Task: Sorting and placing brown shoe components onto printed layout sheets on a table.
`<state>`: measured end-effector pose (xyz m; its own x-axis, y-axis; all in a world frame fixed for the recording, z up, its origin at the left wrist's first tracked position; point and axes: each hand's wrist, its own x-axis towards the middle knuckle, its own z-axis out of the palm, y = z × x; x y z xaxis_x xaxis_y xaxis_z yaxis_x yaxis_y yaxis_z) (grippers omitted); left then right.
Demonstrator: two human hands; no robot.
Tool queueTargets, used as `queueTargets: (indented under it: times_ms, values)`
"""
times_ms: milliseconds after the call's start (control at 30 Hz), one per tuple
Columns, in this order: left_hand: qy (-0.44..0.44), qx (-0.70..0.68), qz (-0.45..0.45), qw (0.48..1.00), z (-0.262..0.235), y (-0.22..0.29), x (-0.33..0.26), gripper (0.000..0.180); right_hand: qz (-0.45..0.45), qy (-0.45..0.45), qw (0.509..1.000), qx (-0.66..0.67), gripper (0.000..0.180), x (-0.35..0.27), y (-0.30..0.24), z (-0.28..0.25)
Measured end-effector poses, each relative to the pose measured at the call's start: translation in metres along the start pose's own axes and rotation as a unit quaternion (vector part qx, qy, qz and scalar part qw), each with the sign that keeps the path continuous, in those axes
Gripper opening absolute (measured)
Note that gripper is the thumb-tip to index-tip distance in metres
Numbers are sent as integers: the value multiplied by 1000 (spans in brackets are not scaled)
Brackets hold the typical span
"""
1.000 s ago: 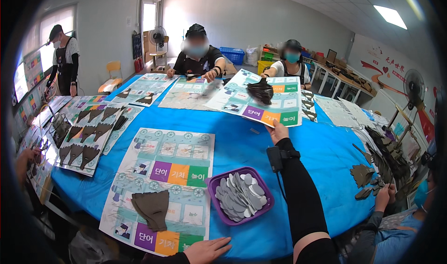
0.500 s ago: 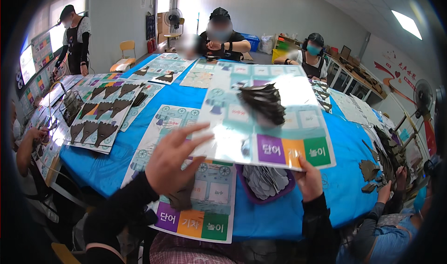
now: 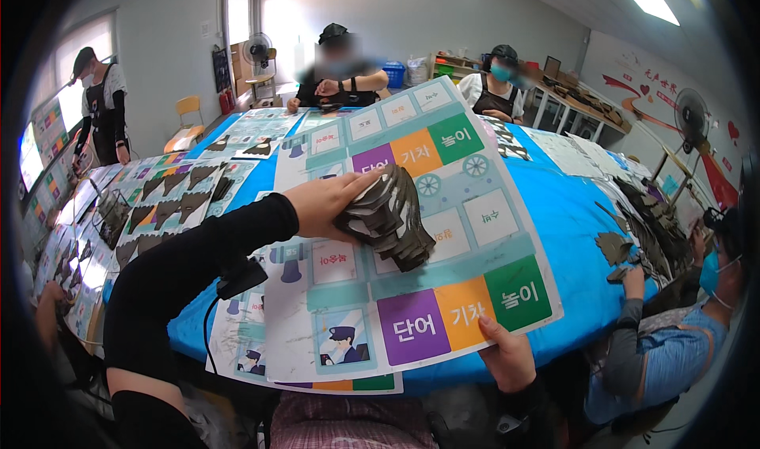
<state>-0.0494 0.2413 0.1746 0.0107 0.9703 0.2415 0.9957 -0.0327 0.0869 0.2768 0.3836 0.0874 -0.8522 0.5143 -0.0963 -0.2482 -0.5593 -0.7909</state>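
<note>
A large printed sheet [image 3: 455, 263] with pale teal pictures and purple, orange and green blocks is held tilted over the table. My right hand [image 3: 511, 362] pinches its lower right edge, the thumb on top. On the sheet's middle rests a thick bundle of dark brown-grey, thin cut pieces [image 3: 396, 219]. My left hand [image 3: 324, 207] reaches across from the left, its fingers wrapped round the near-left side of this bundle. Beneath the held sheet, a second printed sheet [image 3: 229, 330] lies mostly covered.
A blue cloth [image 3: 582, 235] covers the table. To the left, printed sheets carry rows of dark cut pieces [image 3: 170, 181]. At right, a co-worker [image 3: 665, 330] handles a heap of dark pieces [image 3: 653, 219]. Other people are at the far side and far left.
The sheet has come nearer and tilted, now covering the purple basket of grey pieces. My left hand, spread and apart before, has closed on the dark bundle.
</note>
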Motion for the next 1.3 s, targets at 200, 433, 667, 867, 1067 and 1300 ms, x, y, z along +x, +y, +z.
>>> queueTargets:
  times_ms: [200,433,667,867,1067,1300]
  values:
    - [20,69,21,997,2,17,-2,100,-6,-17,1000,20,34,-7,-2,2]
    - [48,64,-34,996,3,30,0,87,-10,11,1000,-13,35,-17,-1,8]
    - [76,18,-40,996,3,29,16,81,-52,13,998,-13,33,-19,2,-2]
    - [116,-87,-96,985,8,17,20,72,-37,50,998,20,35,-21,5,-8]
    - [99,-127,-118,980,10,23,31,63,-48,76,996,16,35,-31,3,-1]
    - [-115,-85,-62,988,11,32,46,73,-73,86,993,20,36,-41,-5,1]
